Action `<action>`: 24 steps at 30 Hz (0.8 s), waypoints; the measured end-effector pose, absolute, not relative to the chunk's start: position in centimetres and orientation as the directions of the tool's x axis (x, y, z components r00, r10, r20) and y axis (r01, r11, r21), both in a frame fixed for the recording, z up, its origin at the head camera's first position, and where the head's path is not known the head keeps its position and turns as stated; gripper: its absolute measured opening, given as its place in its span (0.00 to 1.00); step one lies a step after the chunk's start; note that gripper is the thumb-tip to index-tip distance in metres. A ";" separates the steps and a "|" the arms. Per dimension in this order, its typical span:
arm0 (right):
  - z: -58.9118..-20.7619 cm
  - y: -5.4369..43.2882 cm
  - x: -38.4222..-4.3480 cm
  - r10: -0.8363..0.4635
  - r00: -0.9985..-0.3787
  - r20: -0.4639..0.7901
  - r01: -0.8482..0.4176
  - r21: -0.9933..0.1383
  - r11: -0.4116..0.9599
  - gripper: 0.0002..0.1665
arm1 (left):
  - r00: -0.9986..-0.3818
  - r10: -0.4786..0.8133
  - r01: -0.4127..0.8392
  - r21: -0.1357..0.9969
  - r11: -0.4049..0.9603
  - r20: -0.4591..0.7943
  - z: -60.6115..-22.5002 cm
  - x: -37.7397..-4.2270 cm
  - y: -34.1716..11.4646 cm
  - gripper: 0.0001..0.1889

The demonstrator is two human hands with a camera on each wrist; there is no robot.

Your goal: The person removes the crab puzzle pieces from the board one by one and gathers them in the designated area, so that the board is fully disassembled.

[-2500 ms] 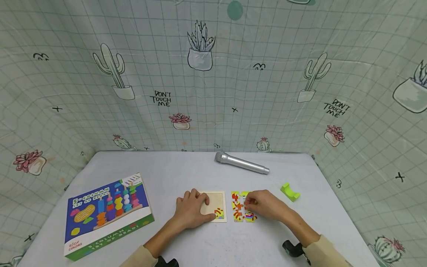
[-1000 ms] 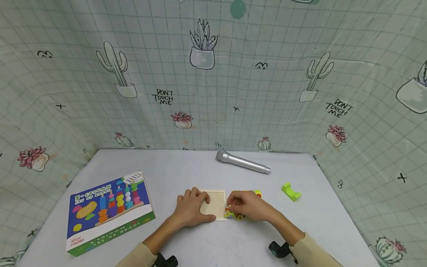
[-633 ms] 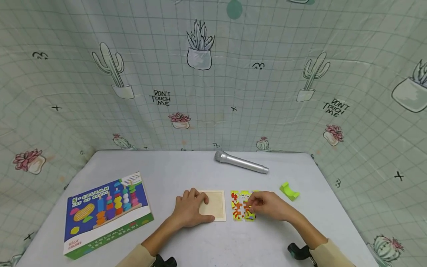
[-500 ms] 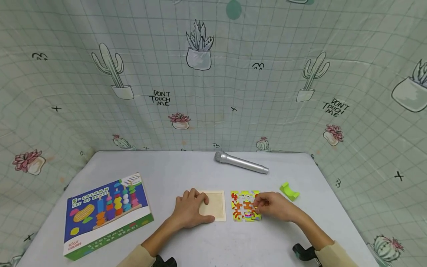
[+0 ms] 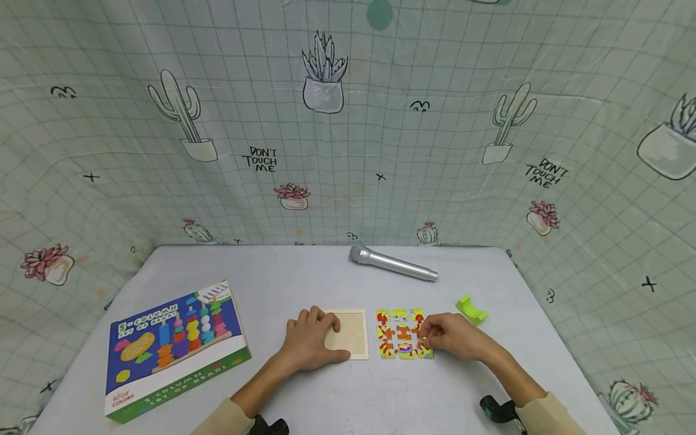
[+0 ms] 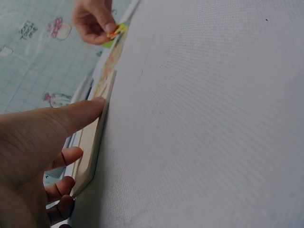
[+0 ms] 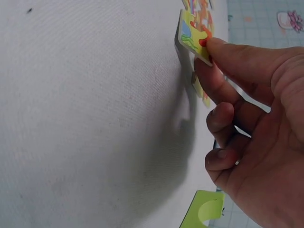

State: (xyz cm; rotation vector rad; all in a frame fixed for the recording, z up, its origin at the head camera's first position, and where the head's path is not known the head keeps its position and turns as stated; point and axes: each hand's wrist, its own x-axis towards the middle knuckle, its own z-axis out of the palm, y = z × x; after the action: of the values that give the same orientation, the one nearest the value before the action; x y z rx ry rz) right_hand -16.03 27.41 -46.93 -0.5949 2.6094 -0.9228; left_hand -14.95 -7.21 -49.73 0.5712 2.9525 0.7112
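Observation:
My left hand (image 5: 312,341) grips a shallow square wooden puzzle tray (image 5: 354,337) by its left side, thumb on the near edge, the other fingers curled round the left. The tray's visible floor is bare wood, its left part hidden under the hand. To its right lie several jigsaw pieces (image 5: 403,332) in a square layout, yellow with orange and red patterns. My right hand (image 5: 455,336) pinches a yellow jigsaw piece (image 7: 192,37) between thumb and index finger, at the layout's near right corner. In the right wrist view that piece is tilted, casting a shadow on the tabletop.
A silver microphone (image 5: 394,264) lies toward the back of the white table (image 5: 283,272). A lime-green curved block (image 5: 471,310) sits just behind my right hand. At the left is a bead-set box (image 5: 176,350). A patterned cloth (image 5: 348,139) encloses the back and sides.
Jigsaw pieces have gone from the tray to the layout on its right. My right hand moved from beside the tray rightward with the last piece. The left hand keeps its place.

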 end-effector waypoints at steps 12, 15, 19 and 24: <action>-47.2 27.2 -15.9 -0.478 -0.871 -0.115 -0.348 -0.544 0.763 0.03 | -0.932 0.362 0.333 0.464 0.821 0.028 -49.6 -14.8 -7.1 0.25; -47.2 27.1 -15.9 -0.479 -0.872 -0.105 -0.361 -0.524 0.772 0.03 | -0.930 0.366 0.336 0.468 0.817 0.029 -49.6 -14.8 -7.2 0.25; -47.0 27.0 -16.0 -0.471 -0.877 -0.093 -0.369 -0.499 0.785 0.04 | -0.932 0.362 0.336 0.462 0.821 0.033 -49.7 -14.9 -7.2 0.25; -47.1 26.8 -16.0 -0.453 -0.887 -0.093 -0.360 -0.475 0.803 0.05 | -0.932 0.361 0.331 0.464 0.822 0.025 -49.7 -14.9 -7.2 0.25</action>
State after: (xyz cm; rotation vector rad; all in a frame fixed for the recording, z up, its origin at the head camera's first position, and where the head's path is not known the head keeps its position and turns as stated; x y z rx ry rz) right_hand -15.97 26.79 -47.08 -0.6358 2.7882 -0.6750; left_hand -14.91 -7.18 -49.70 0.5587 2.9370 0.7308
